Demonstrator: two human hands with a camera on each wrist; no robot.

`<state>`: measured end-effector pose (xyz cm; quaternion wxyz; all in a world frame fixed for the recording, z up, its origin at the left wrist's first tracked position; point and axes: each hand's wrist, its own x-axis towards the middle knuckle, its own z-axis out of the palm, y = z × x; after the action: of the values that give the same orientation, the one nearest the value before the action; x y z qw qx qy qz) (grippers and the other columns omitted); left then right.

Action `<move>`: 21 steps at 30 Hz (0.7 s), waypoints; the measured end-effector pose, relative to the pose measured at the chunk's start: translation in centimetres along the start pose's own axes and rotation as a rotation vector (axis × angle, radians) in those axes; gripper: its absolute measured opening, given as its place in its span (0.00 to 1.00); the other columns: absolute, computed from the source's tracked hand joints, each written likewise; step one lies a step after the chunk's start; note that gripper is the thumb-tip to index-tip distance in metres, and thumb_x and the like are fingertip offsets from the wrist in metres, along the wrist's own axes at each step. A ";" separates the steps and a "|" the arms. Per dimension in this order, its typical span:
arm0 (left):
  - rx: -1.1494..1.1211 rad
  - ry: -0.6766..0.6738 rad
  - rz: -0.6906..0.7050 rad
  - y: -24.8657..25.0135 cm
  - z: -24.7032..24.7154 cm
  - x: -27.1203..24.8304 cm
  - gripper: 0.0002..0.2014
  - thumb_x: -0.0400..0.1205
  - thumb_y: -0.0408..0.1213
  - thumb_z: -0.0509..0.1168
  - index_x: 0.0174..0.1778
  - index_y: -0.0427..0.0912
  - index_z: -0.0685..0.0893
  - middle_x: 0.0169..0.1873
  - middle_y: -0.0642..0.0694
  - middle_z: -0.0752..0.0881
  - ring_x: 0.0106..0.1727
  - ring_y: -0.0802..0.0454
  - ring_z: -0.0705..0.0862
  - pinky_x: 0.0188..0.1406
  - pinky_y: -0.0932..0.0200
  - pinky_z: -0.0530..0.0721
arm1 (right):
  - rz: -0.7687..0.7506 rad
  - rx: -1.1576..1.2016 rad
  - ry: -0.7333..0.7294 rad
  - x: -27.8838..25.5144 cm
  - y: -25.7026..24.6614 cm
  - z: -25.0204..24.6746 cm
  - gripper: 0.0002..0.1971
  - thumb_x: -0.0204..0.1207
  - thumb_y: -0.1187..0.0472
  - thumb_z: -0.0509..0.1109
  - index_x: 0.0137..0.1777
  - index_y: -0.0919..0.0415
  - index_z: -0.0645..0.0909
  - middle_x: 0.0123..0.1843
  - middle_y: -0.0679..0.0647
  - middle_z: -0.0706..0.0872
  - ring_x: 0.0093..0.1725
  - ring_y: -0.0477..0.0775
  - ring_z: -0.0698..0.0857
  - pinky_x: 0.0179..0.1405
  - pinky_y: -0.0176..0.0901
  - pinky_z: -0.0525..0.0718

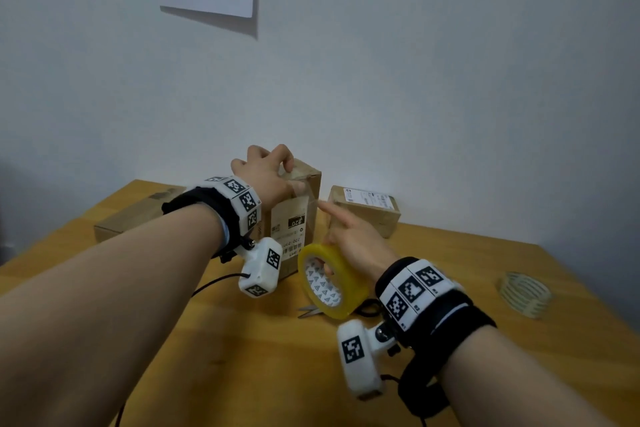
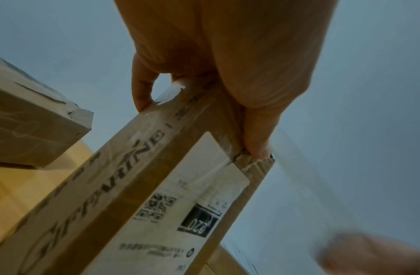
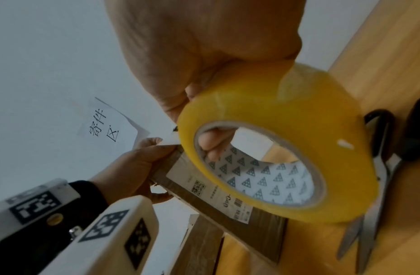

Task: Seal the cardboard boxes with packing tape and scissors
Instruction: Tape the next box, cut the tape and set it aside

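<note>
A tall cardboard box (image 1: 297, 215) stands upright on the wooden table (image 1: 450, 288), near the far wall. The left hand (image 1: 266, 172) sits on top of the box. Its fingers and thumb curl over the top edges and pinch the end of a clear strip of tape (image 2: 305, 176) against the box. The right hand (image 1: 353, 239) holds a yellow roll of packing tape (image 1: 332, 279) just right of the box and lifted above the table. Some fingers hook through the hole in the roll, and the pointer finger sticks out straight.

Scissors (image 1: 311, 311) lie flat on the table under the roll. A small box (image 1: 363, 210) with a white label sits to the right by the wall. A flat box (image 1: 135, 215) lies to the left. Another tape roll (image 1: 524, 293) rests far right.
</note>
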<state>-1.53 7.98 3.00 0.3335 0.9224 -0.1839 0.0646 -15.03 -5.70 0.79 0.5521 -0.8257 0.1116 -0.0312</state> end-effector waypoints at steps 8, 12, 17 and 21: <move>-0.045 0.014 -0.011 0.8 0.5 -0.1 0.14 0.72 0.52 0.68 0.47 0.56 0.72 0.56 0.50 0.68 0.61 0.42 0.63 0.49 0.50 0.68 | -0.087 -0.211 -0.090 -0.4 -0.1 -0.2 0.35 0.85 0.64 0.54 0.76 0.16 0.58 0.87 0.52 0.58 0.32 0.54 0.92 0.31 0.40 0.89; -0.031 0.011 -0.011 1.0 0.6 0.0 0.12 0.73 0.51 0.68 0.48 0.56 0.72 0.58 0.50 0.68 0.61 0.41 0.64 0.50 0.50 0.68 | -0.115 -0.341 -0.099 0.4 0.0 -0.3 0.32 0.85 0.60 0.53 0.77 0.19 0.58 0.86 0.53 0.61 0.30 0.51 0.91 0.36 0.42 0.91; 0.029 -0.035 -0.041 1.3 0.2 0.4 0.12 0.74 0.47 0.68 0.50 0.57 0.73 0.60 0.49 0.69 0.61 0.41 0.65 0.56 0.51 0.69 | -0.087 -0.299 -0.148 1.8 0.0 -0.2 0.28 0.87 0.56 0.50 0.80 0.24 0.58 0.65 0.56 0.79 0.25 0.49 0.88 0.31 0.42 0.89; 0.113 -0.140 -0.016 1.1 -0.4 0.8 0.17 0.71 0.44 0.70 0.50 0.61 0.71 0.59 0.50 0.67 0.58 0.43 0.65 0.56 0.47 0.69 | -0.011 -0.221 -0.159 2.6 0.7 0.1 0.26 0.88 0.55 0.51 0.80 0.24 0.59 0.42 0.60 0.91 0.28 0.53 0.87 0.33 0.45 0.89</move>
<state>-1.18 7.22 4.18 0.2677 0.9435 -0.1952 0.0076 -12.59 -6.42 -0.10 0.4646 -0.8820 0.0658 0.0439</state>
